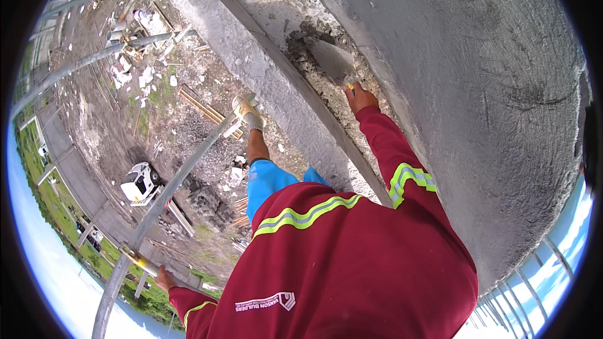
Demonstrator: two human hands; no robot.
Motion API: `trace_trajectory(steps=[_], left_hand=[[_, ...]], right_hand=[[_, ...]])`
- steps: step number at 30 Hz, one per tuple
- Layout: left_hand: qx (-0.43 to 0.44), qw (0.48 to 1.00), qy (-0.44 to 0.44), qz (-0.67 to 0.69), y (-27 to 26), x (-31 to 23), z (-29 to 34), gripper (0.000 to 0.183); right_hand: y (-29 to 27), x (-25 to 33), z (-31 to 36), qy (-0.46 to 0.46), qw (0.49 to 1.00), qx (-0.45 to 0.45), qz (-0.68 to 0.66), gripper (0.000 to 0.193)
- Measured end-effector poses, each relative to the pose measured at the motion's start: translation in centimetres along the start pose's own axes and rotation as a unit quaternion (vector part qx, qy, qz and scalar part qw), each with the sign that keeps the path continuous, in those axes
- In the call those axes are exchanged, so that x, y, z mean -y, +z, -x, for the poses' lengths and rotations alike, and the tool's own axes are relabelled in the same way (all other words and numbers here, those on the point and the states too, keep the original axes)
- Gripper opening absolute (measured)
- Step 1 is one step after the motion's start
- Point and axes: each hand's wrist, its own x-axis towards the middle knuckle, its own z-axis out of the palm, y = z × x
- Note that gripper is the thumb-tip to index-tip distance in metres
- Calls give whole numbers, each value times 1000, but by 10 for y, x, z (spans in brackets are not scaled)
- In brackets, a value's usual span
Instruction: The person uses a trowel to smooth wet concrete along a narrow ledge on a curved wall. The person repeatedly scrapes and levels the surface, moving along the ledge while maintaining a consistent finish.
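From my head camera I look down past a rough grey wall [496,81] curving along my right and a pale concrete ledge [242,41] slanting across the middle, outdoors, with littered ground [94,113] far below on my left and sky at the lower corners. Lumpy grey mortar [303,56] lies between ledge and wall, and the trowel [333,59] rests there, its smooth blade against the lumps. I count one trowel, one white vehicle [143,182] down on the ground, and one shoe [242,107] of mine, beside a long steel pole [182,179]. Two hands are mine: my right hand [364,98] is closed around the trowel's handle; my left hand [165,279] is at a bar with a yellow part [143,261], though I cannot tell how tightly its fingers wrap it
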Motion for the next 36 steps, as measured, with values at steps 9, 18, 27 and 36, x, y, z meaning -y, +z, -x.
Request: trace_trajectory(steps=[9, 18, 27, 36], left_hand=[[31, 999, -25, 16, -2, 0, -2, 24], [31, 999, -3, 17, -1, -5, 5, 26], [13, 1000, 1, 27, -1, -4, 4, 23], [30, 1000, -3, 0, -5, 7, -4, 27]], right_hand=[[-27, 0, 52, 274, 865, 167, -385, 51], [30, -18, -7, 153, 988, -26, -6, 50], [-16, 9, 4, 264, 883, 157, -355, 53], [11, -7, -36, 128, 991, 31, 19, 56]])
